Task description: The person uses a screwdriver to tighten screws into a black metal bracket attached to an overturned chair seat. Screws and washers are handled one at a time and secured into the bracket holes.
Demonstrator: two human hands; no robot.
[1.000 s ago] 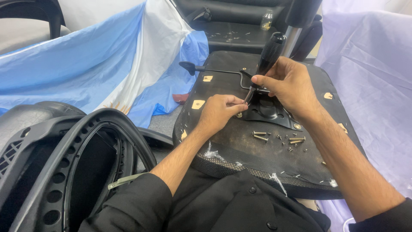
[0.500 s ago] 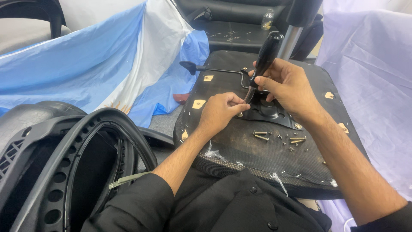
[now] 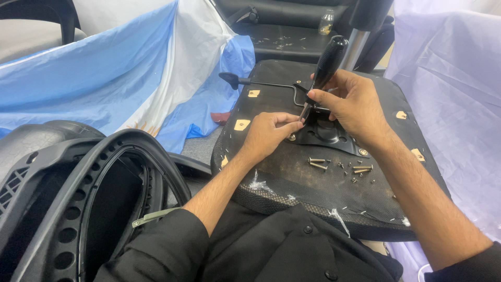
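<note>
Right hand (image 3: 350,104) grips a black-handled screwdriver (image 3: 324,68), tip at the metal plate (image 3: 326,133) mid seat underside (image 3: 313,177). Left hand (image 3: 267,134) fingertips pinch beside the tip. Loose screws (image 3: 339,166) lie nearby.

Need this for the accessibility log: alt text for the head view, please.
A right hand holds a black-handled screwdriver tip-down at the metal plate on an upturned chair seat, with the left hand pinching at the tip. Loose screws lie on the seat; a black chair back frame and blue-and-white cloth sit left.
</note>
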